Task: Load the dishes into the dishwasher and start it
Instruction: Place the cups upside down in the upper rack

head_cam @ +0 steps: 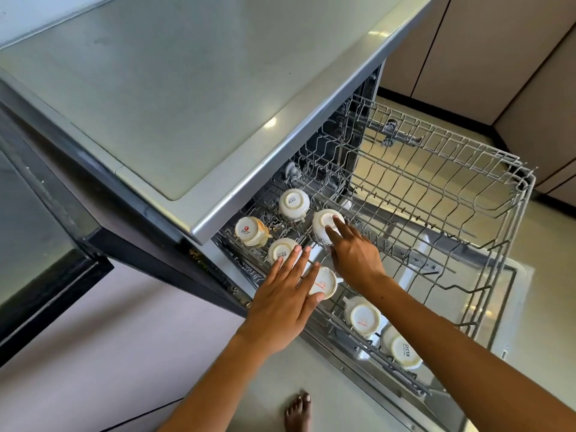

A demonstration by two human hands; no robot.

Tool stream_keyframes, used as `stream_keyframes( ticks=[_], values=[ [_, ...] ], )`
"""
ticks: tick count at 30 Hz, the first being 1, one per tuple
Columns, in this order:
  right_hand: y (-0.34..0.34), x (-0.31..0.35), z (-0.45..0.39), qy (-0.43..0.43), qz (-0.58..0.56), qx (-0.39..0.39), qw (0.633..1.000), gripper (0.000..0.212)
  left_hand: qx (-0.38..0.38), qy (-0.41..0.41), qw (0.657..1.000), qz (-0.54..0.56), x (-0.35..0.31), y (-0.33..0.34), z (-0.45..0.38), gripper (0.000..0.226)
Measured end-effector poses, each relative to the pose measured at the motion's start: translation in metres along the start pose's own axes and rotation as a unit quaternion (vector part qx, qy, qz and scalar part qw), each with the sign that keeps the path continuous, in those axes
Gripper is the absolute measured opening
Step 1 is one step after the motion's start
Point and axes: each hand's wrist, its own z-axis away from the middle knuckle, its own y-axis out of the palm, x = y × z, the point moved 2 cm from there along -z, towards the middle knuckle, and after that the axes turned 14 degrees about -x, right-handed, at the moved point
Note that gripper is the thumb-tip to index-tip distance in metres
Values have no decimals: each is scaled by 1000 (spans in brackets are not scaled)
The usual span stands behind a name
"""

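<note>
Bare foot at 6 o'clock on the floor. Left hand flat, fingers spread, thumb against a cup at the upper rack's near-left edge; not gripping. Right hand loose, fingertips on an upturned cup. Five more cups along the left side. Rack's 3 o'clock half bare wire. Dishwasher door down.

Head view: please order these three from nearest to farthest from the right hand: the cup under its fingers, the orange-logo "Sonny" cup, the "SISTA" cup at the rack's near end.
1. Cup under the right hand fingers, rack middle.
2. "Sonny" cup, far left, under the counter edge.
3. Near-end "SISTA" cup, at the rack's near corner.
</note>
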Motion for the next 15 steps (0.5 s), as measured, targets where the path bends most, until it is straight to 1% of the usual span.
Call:
stream_keyframes(
  ticks=[2, 4, 8, 10, 12, 15],
  values=[
    [-17, 6, 6, -1, -20, -46, 999, 50, -20, -5, 1000, -5, -3, -13, 2, 59],
    [-43, 17, 16, 3, -51, -96, 994, 41, -58, -14, 998, 0, -10, -38, 8, 56],
    [-129, 56, 53, -1, -145, -191, 971, 19, -134, -42, 990, 0, -30, -135, 36, 50],
    [-184, 87, 76, -15, -182, -213, 960, 13, -156, -71, 985, -15, -35, -198, 58, 54],
    [-228, 126, 95, -30, -212, -210, 954, 10, -174, -104, 979, -38, -34, -253, 91, 57],
    [-276, 189, 107, -70, -272, -222, 934, 17, -193, -191, 959, -75, -29, -316, 150, 52]
  ],
)
